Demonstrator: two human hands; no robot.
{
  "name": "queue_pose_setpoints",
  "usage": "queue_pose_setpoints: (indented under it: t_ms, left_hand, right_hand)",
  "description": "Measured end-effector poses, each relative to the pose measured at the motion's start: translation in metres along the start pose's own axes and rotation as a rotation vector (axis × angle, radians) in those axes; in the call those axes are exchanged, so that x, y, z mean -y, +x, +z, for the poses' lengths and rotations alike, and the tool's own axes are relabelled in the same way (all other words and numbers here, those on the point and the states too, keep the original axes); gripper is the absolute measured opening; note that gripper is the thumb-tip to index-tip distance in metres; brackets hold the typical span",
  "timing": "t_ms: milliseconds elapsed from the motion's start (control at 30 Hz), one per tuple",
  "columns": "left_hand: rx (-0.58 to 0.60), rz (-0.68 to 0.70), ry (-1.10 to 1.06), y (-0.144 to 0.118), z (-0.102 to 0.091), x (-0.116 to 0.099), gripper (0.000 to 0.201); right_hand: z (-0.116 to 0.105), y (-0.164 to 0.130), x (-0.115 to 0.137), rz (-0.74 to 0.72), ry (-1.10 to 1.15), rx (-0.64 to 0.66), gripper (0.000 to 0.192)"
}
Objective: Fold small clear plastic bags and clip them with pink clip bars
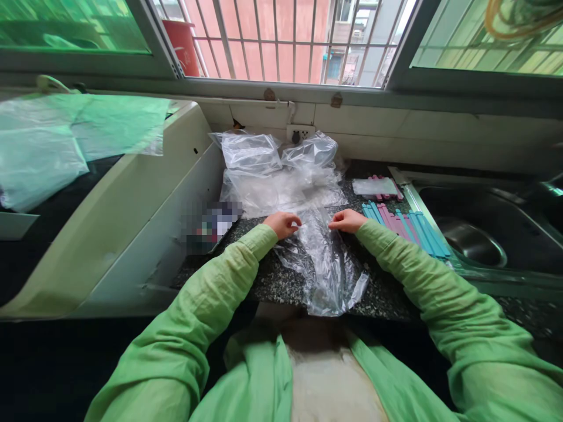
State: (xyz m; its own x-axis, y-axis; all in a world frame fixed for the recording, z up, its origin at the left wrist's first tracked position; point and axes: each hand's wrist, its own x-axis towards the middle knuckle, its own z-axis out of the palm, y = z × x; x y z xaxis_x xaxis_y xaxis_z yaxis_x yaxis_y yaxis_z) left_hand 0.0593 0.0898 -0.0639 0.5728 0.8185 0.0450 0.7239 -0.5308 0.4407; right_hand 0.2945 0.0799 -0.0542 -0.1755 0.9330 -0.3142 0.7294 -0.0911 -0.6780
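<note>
Fingers of our left hand [282,224] and right hand [347,221] pinch the top edge of 1 clear, crinkled plastic bag [328,266] draped over the speckled worktop's [272,281] front edge; we judge it light, limp, slippery, best gripped at its mouth.

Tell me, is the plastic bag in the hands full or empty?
Empty: the clear plastic bag lies flat and see-through on the counter.

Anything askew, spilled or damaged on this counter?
Nothing is spilled or visibly damaged. Left hand and right hand pinch a clear plastic bag whose lower end hangs over the counter edge. Crumpled bags pile behind; coloured sticks lie beside.
</note>
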Motion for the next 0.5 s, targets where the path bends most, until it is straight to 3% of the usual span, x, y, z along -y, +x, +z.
queue_pose_setpoints:
  t_ms: [233,500]
  left_hand:
    - [-0.091,0.054,0.077,-0.019,0.000,0.012,0.018]
    - [-0.076,0.106,0.100,-0.048,-0.004,0.021,0.018]
  right_hand:
    - [-0.006,-0.005,-0.012,0.016,-0.027,-0.013,0.037]
    - [-0.013,-0.011,-0.022,0.026,-0.083,0.008,0.039]
